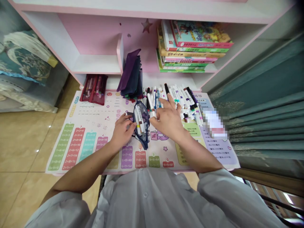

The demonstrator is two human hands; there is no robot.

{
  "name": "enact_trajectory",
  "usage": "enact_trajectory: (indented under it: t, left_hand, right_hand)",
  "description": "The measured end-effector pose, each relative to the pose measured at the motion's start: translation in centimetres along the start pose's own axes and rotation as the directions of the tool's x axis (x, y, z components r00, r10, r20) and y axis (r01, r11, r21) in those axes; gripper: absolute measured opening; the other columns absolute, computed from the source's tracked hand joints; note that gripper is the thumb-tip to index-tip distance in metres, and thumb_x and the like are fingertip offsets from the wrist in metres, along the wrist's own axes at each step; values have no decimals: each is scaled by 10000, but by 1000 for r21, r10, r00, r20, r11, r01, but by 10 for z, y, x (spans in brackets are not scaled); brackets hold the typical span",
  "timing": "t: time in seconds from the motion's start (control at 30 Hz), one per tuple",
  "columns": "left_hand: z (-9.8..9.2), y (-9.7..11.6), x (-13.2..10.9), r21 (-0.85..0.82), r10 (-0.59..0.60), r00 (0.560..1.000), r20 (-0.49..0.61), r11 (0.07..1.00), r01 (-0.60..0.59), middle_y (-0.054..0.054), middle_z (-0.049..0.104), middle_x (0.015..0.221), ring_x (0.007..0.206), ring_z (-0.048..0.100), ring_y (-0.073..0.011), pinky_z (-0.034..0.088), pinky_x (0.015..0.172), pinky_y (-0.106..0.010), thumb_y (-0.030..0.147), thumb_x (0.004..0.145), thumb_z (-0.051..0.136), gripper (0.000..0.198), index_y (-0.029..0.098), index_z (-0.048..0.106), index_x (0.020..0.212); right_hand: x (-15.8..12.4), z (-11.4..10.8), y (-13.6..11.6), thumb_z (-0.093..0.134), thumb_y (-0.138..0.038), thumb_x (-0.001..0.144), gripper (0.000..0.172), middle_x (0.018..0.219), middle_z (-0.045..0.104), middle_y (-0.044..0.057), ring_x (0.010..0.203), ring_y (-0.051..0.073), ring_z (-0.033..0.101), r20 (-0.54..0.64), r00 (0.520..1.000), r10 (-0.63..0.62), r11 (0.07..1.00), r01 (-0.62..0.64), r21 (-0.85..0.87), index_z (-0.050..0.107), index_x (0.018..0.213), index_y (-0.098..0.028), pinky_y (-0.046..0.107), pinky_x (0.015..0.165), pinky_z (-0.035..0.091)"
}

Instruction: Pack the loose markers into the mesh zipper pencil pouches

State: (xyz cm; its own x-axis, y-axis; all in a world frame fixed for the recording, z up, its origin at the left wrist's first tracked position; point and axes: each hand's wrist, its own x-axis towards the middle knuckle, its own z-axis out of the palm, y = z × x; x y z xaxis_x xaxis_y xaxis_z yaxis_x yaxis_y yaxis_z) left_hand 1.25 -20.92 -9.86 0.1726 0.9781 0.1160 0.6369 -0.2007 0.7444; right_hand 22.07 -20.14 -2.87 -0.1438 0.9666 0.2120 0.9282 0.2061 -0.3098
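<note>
At your ten o'clock a red pencil case [93,89] lies on the far edge of the times-table mat [78,139]. Your left hand [121,130] curls its fingers on the left rim of the blue pouch [143,141], which lies open mid-mat with markers inside. At twelve, dark folded pouches [131,74] lean against the shelf. Your right hand [168,119] pinches a white marker [151,106] by the pouch's mouth, other fingers spread. The marker pile [187,101] crowds one o'clock, with books [190,47] stacked beyond.
</note>
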Motion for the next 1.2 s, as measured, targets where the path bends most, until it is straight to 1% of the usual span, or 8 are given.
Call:
enact_trajectory:
  t: [0.07,0.17,0.3,0.5,0.67,0.9,1.07,1.2]
  left_hand:
    - [0,0,0,-4,-4,1000,-7,1000,4,-110,669,1269,1387,463,-338,356,1176,-564,412,894,526,308,200,646,706]
    - [1,0,0,-6,-10,1000,-8,1000,10,-122,664,1277,1399,449,-351,357,1171,-572,422,891,522,314,195,657,719]
    - [1,-1,0,5,4,1000,-14,1000,-4,-121,664,1273,1385,465,-349,351,1174,-579,427,897,513,326,196,655,715]
    - [1,-2,0,-2,12,1000,-23,1000,-12,-109,674,1262,1390,460,-343,364,1168,-570,421,891,520,306,206,647,715]
    - [1,-1,0,2,0,1000,-9,1000,0,-111,669,1275,1400,450,-342,360,1171,-568,414,889,517,303,206,643,707]
    - [1,0,0,7,-11,1000,-14,1000,12,-92,677,1272,1400,453,-333,367,1172,-562,397,884,528,284,210,638,701]
    - [2,-1,0,9,3,1000,-13,1000,-3,-91,672,1282,1398,455,-326,362,1173,-566,404,894,521,294,211,645,710]
    - [2,-2,0,9,17,1000,-20,1000,-16,-85,679,1265,1384,471,-324,365,1173,-567,395,894,530,285,213,651,710]
  right_hand:
    - [-8,-2,-10,570,-248,754,153,1465,522,173,1479,450,250,35,998,-52,998,51,34,658,651,-177,773,1087,210]
    - [-17,-2,-21,581,-227,742,145,1466,525,176,1475,451,262,81,992,-93,995,89,52,665,638,-170,758,1100,200]
    - [-23,2,-28,577,-226,748,157,1488,506,183,1476,445,266,159,982,-107,994,101,42,691,664,-159,749,1112,194]
    - [-23,13,-33,557,-230,779,201,1529,462,183,1508,426,201,259,958,-122,993,118,30,740,777,-146,752,1133,160]
    - [-23,19,-37,539,-240,806,255,1521,469,189,1503,420,218,259,957,-126,992,129,8,763,872,-138,736,1139,179]
    - [-20,29,-35,522,-244,838,330,1525,461,190,1508,419,202,256,960,-115,993,119,2,758,1041,-133,732,1147,165]
    - [-19,34,-32,540,-279,873,293,1520,462,201,1500,437,213,261,955,-143,990,142,21,762,1006,-143,760,1120,202]
    - [-16,28,-31,525,-303,918,291,1518,465,190,1496,439,224,290,947,-141,990,141,18,770,928,-146,759,1120,208]
